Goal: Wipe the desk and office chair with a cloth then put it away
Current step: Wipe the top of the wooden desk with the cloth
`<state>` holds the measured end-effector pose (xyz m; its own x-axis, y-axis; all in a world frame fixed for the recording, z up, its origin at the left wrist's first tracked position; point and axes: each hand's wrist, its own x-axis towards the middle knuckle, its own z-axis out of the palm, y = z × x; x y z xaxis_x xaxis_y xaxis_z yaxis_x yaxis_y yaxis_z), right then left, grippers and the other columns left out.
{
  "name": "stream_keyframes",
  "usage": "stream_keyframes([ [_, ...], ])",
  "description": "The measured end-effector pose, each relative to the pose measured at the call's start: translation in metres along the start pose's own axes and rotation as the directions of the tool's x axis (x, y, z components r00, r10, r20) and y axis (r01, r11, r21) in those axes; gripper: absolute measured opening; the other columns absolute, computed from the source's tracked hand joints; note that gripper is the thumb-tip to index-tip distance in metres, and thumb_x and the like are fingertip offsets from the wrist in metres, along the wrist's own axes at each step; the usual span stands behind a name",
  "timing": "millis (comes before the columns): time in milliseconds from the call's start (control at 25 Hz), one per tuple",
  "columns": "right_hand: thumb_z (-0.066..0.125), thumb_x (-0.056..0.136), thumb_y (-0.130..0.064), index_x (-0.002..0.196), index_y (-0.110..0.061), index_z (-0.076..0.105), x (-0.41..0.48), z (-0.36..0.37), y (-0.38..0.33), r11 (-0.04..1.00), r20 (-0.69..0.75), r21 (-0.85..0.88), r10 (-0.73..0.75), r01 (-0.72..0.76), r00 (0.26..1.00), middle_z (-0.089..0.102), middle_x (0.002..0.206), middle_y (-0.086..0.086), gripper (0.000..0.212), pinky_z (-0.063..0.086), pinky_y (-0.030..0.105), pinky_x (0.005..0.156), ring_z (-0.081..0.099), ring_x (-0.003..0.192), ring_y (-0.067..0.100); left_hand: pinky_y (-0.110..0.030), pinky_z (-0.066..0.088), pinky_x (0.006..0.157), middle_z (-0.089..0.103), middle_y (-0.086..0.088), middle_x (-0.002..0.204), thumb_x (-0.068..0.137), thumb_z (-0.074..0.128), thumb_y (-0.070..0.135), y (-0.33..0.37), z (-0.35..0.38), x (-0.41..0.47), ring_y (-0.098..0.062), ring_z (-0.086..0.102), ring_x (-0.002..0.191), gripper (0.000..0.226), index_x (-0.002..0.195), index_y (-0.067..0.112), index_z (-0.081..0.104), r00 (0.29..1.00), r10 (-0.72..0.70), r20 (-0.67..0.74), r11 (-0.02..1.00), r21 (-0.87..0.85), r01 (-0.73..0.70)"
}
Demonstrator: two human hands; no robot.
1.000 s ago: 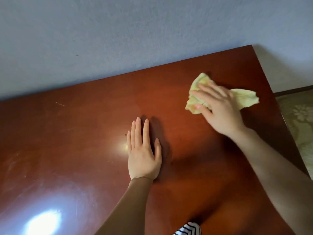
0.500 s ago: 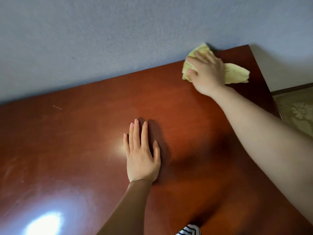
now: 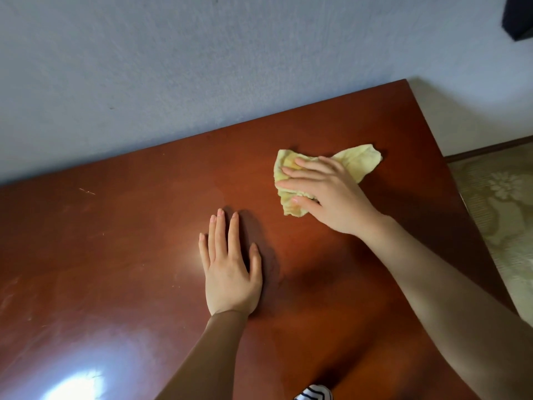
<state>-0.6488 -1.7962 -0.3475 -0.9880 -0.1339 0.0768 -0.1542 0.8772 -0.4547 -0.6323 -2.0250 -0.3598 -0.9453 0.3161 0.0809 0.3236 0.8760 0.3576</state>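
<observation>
A glossy red-brown wooden desk [image 3: 121, 255] fills most of the view. A crumpled pale yellow cloth [image 3: 360, 160] lies on its right half. My right hand [image 3: 326, 192] presses flat on the cloth with straight fingers spread over it, thumb at the cloth's near edge. My left hand [image 3: 230, 269] rests flat on the bare desk top, palm down, a little to the left of and nearer than the cloth. The office chair is not in view.
A blue-grey wall [image 3: 202, 67] runs along the desk's far edge. Beyond the desk's right edge lies a pale patterned surface [image 3: 504, 212]. A dark object [image 3: 519, 18] sits at the top right corner. Light glares off the desk at the lower left.
My right hand slid the cloth out to the desk's far right corner by the wall, then back toward me and to the left. My left hand has stayed put.
</observation>
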Motion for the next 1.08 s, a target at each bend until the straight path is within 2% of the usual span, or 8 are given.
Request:
stream_keyframes([
  [160,0.062,0.091,-0.02,0.126,-0.022,0.061,-0.009,-0.02,0.041,0.982,-0.141,-0.074,0.16,-0.172,0.977,0.054,0.137,0.004,0.036,0.027,0.048,0.108,0.04,0.135,0.028,-0.03,-0.006,0.119,0.023,-0.008,0.156,0.093,0.03,0.036,-0.001,0.001,0.0,-0.015,0.006,0.146,0.058,0.146,0.011,0.032,1.0,-0.002,-0.005,1.0,-0.011,0.002],
  [280,0.056,0.094,-0.021,0.13,-0.02,0.058,-0.006,-0.039,0.084,0.917,-0.252,-0.075,0.363,-0.392,0.897,0.049,0.142,0.007,0.036,0.027,0.047,0.11,0.036,0.137,0.03,-0.03,-0.007,0.119,0.022,-0.008,0.156,0.094,0.03,0.037,-0.001,0.001,0.0,-0.016,0.007,0.146,0.058,0.146,0.011,0.032,1.0,-0.002,-0.002,1.0,-0.013,0.002],
  [520,0.045,0.098,-0.026,0.138,-0.024,0.048,0.033,-0.064,0.13,0.751,-0.287,-0.017,0.628,-0.66,0.723,0.035,0.152,-0.001,0.041,0.024,0.042,0.113,0.025,0.142,0.023,-0.032,-0.007,0.119,0.022,-0.008,0.156,0.094,0.031,0.036,-0.001,0.001,0.0,-0.019,0.008,0.146,0.057,0.145,0.012,0.033,1.0,0.0,-0.007,1.0,-0.01,0.0],
  [640,0.042,0.098,-0.025,0.138,-0.028,0.045,0.042,-0.059,0.124,0.689,-0.285,-0.009,0.693,-0.725,0.662,0.03,0.154,-0.002,0.04,0.018,0.044,0.115,0.019,0.144,0.022,-0.032,-0.007,0.119,0.023,-0.01,0.156,0.094,0.031,0.035,-0.002,0.0,0.001,-0.02,0.009,0.146,0.057,0.145,0.011,0.034,1.0,0.004,-0.009,1.0,-0.009,-0.004],
  [720,0.044,0.097,-0.025,0.137,-0.031,0.047,0.04,-0.051,0.108,0.707,-0.281,-0.011,0.676,-0.707,0.681,0.032,0.154,-0.003,0.04,0.012,0.042,0.115,0.017,0.145,0.022,-0.031,-0.008,0.118,0.023,-0.01,0.156,0.094,0.031,0.035,-0.001,0.0,0.001,-0.021,0.009,0.146,0.057,0.145,0.01,0.035,1.0,0.006,-0.01,1.0,-0.009,-0.006],
  [840,0.049,0.095,-0.025,0.135,-0.031,0.05,0.029,-0.029,0.066,0.794,-0.267,-0.063,0.57,-0.604,0.777,0.037,0.151,-0.004,0.041,0.011,0.038,0.113,0.021,0.143,0.022,-0.029,-0.01,0.118,0.022,-0.01,0.156,0.093,0.03,0.035,0.0,-0.001,0.002,-0.021,0.009,0.146,0.057,0.145,0.011,0.034,1.0,0.004,-0.01,1.0,-0.007,-0.004],
  [960,0.055,0.091,-0.023,0.131,-0.03,0.055,0.011,-0.004,0.01,0.908,-0.205,-0.084,0.388,-0.411,0.898,0.045,0.145,-0.003,0.041,0.017,0.041,0.112,0.029,0.14,0.025,-0.029,-0.01,0.118,0.023,-0.011,0.155,0.095,0.029,0.032,0.0,-0.002,0.002,-0.023,0.011,0.146,0.055,0.144,0.01,0.035,1.0,0.006,-0.023,1.0,-0.018,-0.007],
  [1080,0.06,0.088,-0.021,0.126,-0.03,0.06,-0.017,0.018,-0.037,0.971,-0.121,-0.068,0.218,-0.228,0.968,0.051,0.14,-0.004,0.039,0.024,0.047,0.11,0.036,0.137,0.025,-0.029,-0.008,0.118,0.025,-0.013,0.155,0.097,0.025,0.029,0.0,-0.002,0.002,-0.023,0.012,0.145,0.052,0.144,0.009,0.037,0.999,0.007,-0.039,1.0,-0.031,-0.008],
])
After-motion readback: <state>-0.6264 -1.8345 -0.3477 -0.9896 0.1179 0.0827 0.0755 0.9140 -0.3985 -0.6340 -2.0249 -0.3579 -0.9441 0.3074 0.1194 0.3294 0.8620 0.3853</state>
